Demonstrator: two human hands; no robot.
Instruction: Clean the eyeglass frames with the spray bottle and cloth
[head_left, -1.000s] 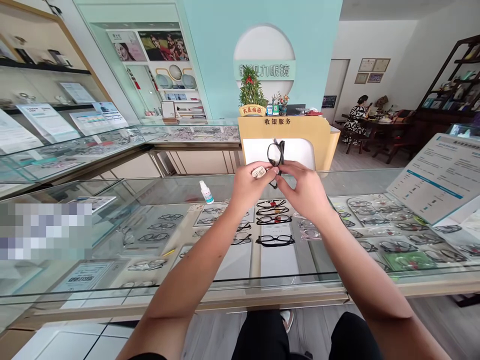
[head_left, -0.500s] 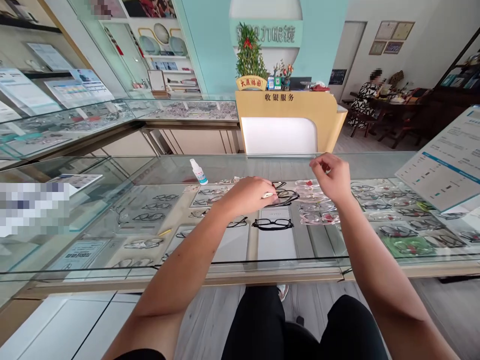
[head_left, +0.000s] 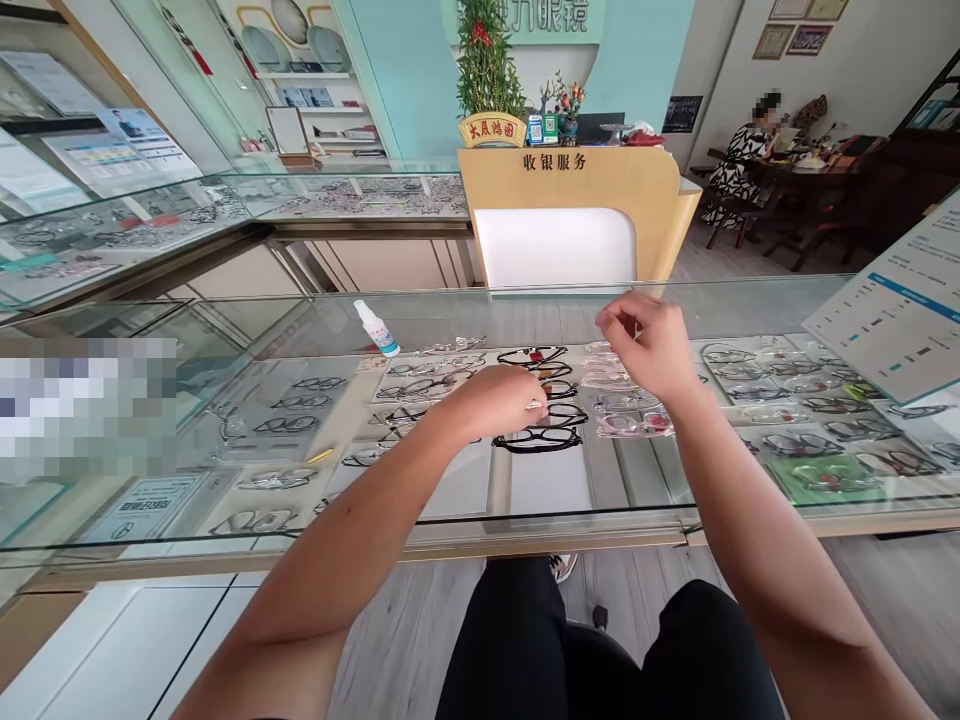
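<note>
My left hand reaches over the glass-topped counter, its fingers curled at the left side of a pair of black eyeglasses. The fingertips are partly hidden, but they appear closed on that frame. Just nearer to me lies another pair of thick black-rimmed glasses. Beyond the hand, more dark frames line up in a column. Raised above the counter to the right, my right hand has its thumb and fingers curled together, with nothing visible in them. Clear and pink frames lie below and left of it.
A white spray bottle stands on the counter, left of the hands. Printed sheets stand at the right. More glasses lie on a green cloth. Behind is a cashier desk; a person sits at a far table.
My left hand has moved slightly toward me, and the black pair beside it now lies closer to the front pair. My right hand stays raised. The view has tilted down a little.
</note>
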